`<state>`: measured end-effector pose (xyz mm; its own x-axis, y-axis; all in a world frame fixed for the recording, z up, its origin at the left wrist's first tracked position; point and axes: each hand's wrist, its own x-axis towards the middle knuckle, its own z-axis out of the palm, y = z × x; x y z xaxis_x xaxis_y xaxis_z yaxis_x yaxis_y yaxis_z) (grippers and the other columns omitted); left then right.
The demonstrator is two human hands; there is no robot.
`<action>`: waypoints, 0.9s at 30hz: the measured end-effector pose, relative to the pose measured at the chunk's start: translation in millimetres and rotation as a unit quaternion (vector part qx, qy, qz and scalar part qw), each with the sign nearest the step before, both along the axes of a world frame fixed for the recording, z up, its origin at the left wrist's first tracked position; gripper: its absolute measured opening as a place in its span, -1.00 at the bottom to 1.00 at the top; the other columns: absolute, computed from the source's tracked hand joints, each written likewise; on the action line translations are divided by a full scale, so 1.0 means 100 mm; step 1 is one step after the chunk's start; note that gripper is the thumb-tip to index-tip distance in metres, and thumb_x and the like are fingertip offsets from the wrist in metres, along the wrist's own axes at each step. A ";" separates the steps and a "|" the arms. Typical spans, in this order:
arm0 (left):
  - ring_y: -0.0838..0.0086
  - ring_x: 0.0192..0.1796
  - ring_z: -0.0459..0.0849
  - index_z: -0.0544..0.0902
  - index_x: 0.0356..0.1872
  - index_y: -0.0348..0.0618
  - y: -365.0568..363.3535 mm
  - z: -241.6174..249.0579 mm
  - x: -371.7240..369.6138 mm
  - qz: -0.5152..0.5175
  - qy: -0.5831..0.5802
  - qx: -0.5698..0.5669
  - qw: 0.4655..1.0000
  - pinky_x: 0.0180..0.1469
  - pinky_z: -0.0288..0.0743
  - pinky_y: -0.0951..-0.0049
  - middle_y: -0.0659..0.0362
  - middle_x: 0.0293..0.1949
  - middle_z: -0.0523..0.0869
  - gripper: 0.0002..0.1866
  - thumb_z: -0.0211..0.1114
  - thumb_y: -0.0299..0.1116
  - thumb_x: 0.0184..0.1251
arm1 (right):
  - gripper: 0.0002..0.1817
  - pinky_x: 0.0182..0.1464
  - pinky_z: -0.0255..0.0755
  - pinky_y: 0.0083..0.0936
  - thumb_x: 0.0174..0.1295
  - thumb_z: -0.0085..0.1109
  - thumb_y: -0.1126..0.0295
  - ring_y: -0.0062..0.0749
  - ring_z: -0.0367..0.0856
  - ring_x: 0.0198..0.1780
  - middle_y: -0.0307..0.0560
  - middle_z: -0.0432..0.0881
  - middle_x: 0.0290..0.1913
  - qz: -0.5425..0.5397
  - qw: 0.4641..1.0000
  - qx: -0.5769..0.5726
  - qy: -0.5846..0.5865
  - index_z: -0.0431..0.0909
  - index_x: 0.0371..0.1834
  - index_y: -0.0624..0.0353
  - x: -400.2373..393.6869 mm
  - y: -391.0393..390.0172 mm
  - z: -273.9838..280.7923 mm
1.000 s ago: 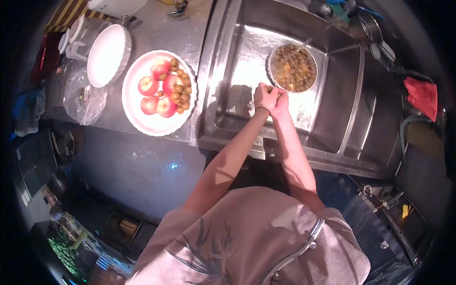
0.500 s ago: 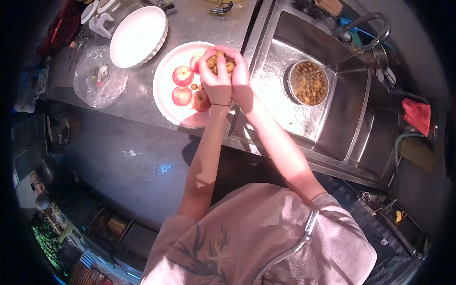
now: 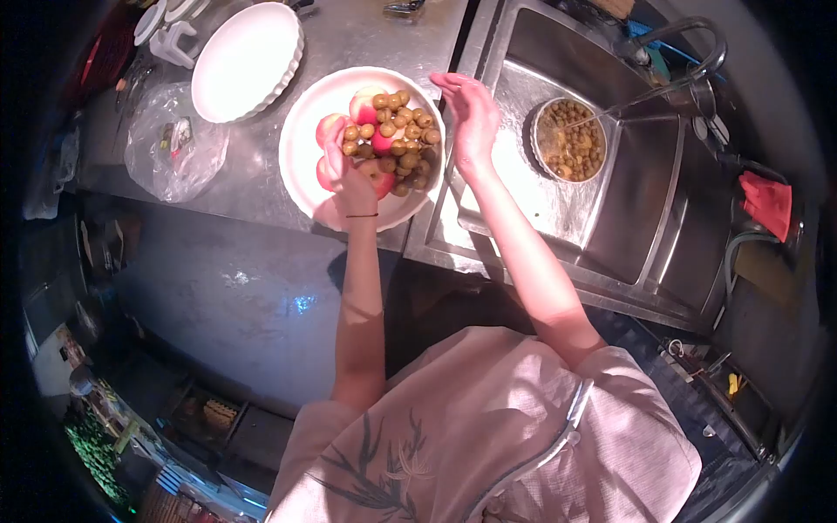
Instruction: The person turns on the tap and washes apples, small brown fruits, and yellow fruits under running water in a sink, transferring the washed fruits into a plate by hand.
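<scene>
A white round plate (image 3: 305,122) on the steel counter carries red apples (image 3: 363,106) and a heap of small brown-green fruits (image 3: 403,139). My left hand (image 3: 349,179) rests open on the plate's near side, touching the apples, with a thin band at the wrist. My right hand (image 3: 466,113) hovers open at the plate's right edge, over the sink rim, holding nothing. In the steel sink (image 3: 628,218) a metal bowl (image 3: 568,139) holds more of the small fruits, with water running into it from the tap (image 3: 689,44).
An empty white fluted dish (image 3: 246,59) stands left of the plate. A crumpled clear plastic bag (image 3: 170,148) lies on the counter's left. A red cloth (image 3: 767,199) hangs at the right of the sink. The counter's front edge runs below the plate.
Both hands went from the sink bowl to the plate with a cupped handful of small fruits, then let them go; the fruits now lie heaped on the plate and the hands have parted.
</scene>
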<state>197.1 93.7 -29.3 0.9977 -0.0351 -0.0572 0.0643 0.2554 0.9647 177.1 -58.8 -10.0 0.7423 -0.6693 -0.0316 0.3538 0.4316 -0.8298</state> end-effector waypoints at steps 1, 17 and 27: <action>0.32 0.14 0.39 0.35 0.09 -0.33 -0.04 0.02 0.00 0.004 -0.004 0.006 1.000 0.18 0.27 0.35 -0.03 0.13 0.37 -0.55 -0.22 -0.17 0.40 | -0.75 0.04 0.37 -0.53 0.28 -0.27 0.46 -0.31 0.56 -0.12 0.10 0.57 -0.24 -0.027 0.999 0.012 0.041 0.41 -0.22 0.42 -0.08 -0.09 -0.01; 0.30 -0.11 0.50 0.47 -0.18 -0.20 -2.24 0.02 -0.77 -0.264 -0.270 0.309 0.873 -0.11 0.42 0.43 0.03 -0.06 0.48 -0.72 0.18 -0.56 0.00 | -0.76 -0.17 0.43 -0.49 0.11 0.07 0.40 -0.35 0.60 -0.28 -0.01 0.61 -0.36 -0.113 0.773 -0.235 0.579 0.49 -0.19 0.30 -2.55 -2.56 -2.25; 0.25 -0.17 0.64 0.52 -0.10 -0.24 -3.40 -1.94 -0.81 -0.493 -0.172 0.505 0.687 -0.10 0.48 0.36 -0.03 -0.14 0.60 -0.70 0.15 -0.50 0.08 | -0.76 -0.02 0.37 -0.27 -0.09 0.11 0.50 -0.03 0.48 -0.09 0.13 0.55 -0.25 0.054 0.745 -0.338 0.572 0.52 -0.28 0.24 -2.45 -3.04 -2.72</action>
